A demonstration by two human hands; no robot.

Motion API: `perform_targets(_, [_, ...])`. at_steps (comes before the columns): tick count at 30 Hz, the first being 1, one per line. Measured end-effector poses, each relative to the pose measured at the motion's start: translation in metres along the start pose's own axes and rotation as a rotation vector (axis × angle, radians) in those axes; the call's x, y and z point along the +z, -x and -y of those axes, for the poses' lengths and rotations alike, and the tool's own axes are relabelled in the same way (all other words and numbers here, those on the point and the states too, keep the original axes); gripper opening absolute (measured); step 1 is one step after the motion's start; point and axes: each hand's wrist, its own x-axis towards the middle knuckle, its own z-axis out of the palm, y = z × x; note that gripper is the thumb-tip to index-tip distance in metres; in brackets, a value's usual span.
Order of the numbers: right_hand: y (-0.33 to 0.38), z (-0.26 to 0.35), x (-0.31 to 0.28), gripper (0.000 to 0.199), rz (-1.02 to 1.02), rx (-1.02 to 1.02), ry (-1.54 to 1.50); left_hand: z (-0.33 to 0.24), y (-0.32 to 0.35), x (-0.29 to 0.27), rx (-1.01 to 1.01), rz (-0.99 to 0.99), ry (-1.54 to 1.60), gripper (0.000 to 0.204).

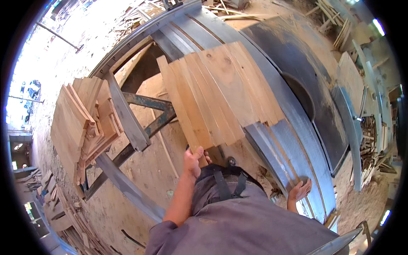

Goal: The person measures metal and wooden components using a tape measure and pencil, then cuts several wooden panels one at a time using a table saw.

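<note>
My left hand [195,162] is closed around the near end of the leftmost wooden board [185,108], with the thumb on top. More pale boards [225,80] lie side by side against it, their near ends uneven. They rest on a grey metal machine table [280,138] with long slots. My right hand [300,191] is at the table's near right part, fingers stretched out and holding nothing. Whether it touches the metal, I cannot tell.
A stack of boards [74,117] stands at the left, beside a metal support frame [153,114]. Beyond the slotted table lies a dark, dusty panel [293,55]. Scrap wood [335,25] is piled at the far right, and more offcuts [72,221] lie at the lower left.
</note>
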Motion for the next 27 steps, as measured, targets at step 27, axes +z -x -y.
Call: perform_targets(27, [0.007,-0.022,-0.016,0.055,0.031,-0.251,-0.074,0.033,0.020,-0.008,0.061,0.065,0.060,0.027])
